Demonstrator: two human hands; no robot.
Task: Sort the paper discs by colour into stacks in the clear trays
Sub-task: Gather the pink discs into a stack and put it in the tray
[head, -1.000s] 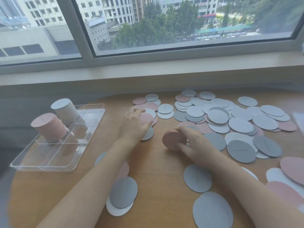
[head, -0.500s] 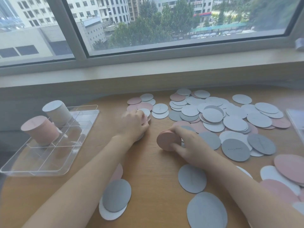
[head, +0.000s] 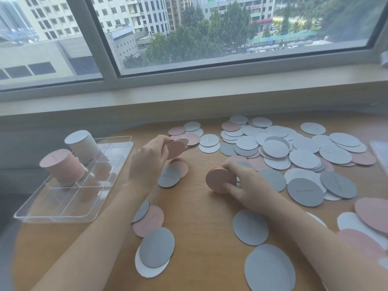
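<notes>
pink paper disc [head: 174, 148] sat pinched in my left hand [head: 147, 162] grip, up-left of the pink disc stack [head: 220, 179] my right hand [head: 247, 185] clamped on the table [head: 199, 227], a short reach apart.

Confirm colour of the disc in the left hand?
Pink. The left hand pinches a pink disc; head view.
</notes>
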